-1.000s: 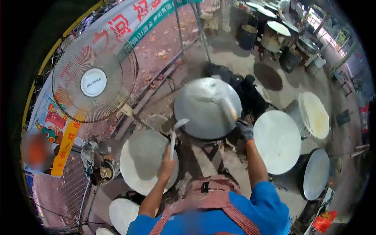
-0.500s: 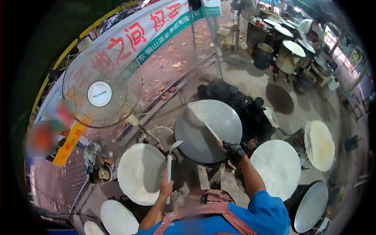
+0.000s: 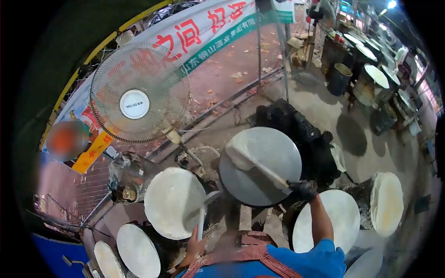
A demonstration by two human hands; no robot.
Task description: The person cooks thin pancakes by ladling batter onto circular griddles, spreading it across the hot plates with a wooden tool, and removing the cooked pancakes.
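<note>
My right hand (image 3: 303, 190), in a black glove, is closed around the handle of a long wooden spreader (image 3: 266, 171). The spreader lies across a round grey griddle (image 3: 278, 143), and a pale smear (image 3: 238, 155) that looks like batter shows around its far end. My bare left hand (image 3: 194, 245) grips the pale handle of a ladle (image 3: 202, 222), held upright with its head near the griddle's left edge. Beside the ladle, a second round griddle (image 3: 169, 199) is covered by a whitish sheet. Another pale-coated griddle (image 3: 340, 213) sits below my right forearm.
Black coal briquettes (image 3: 296, 127) are stacked behind the griddle. A large fan (image 3: 134, 104) stands at the left before a banner (image 3: 218, 32). More coated rounds (image 3: 138, 250) lie at lower left, with a stack of pale flatbreads (image 3: 387, 204) at right. Drums (image 3: 340, 78) stand farther back.
The view has swung left, so the scene sits farther right and lower. A pale smear now shows more broadly at the spreader's far end. Both hands keep their hold.
</note>
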